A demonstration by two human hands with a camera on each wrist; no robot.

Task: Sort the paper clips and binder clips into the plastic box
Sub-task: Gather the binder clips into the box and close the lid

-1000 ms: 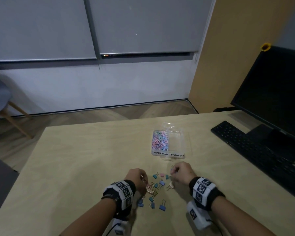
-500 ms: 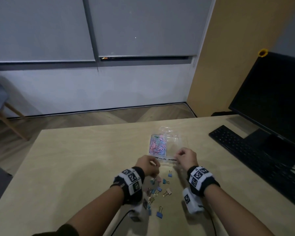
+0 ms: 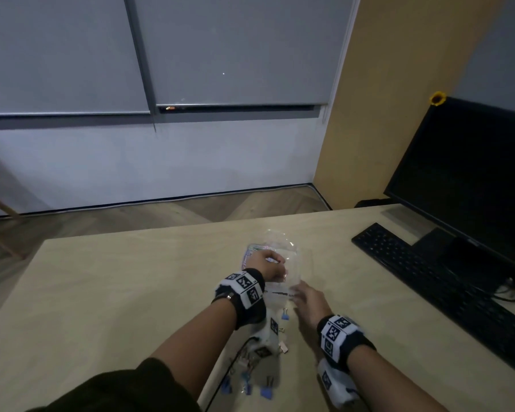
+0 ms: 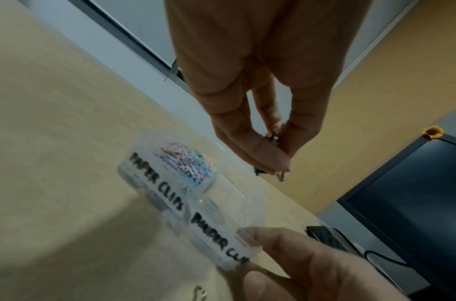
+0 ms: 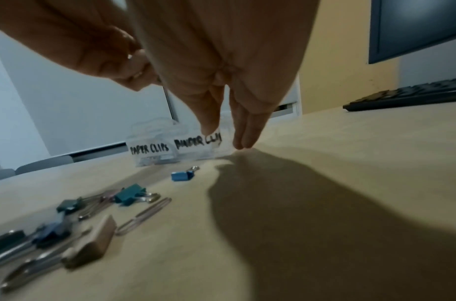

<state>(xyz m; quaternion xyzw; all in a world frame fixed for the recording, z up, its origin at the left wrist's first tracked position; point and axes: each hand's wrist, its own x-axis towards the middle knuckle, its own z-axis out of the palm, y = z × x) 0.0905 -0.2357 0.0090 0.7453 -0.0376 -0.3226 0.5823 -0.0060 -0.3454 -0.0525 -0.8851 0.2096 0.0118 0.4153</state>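
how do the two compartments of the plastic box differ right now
The paper clips compartment holds a heap of pastel paper clips; the binder clips compartment looks empty. The left hand hangs above the binder side, pinching clips; the right hand touches that end. Both are clear plastic with handwritten labels.

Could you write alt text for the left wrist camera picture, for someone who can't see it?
A left hand hangs above a clear plastic box on a wooden table, its fingers pinching small metal clips. One half of the box, labelled "PAPER CLIPS", holds pastel paper clips; the right hand touches its near end.
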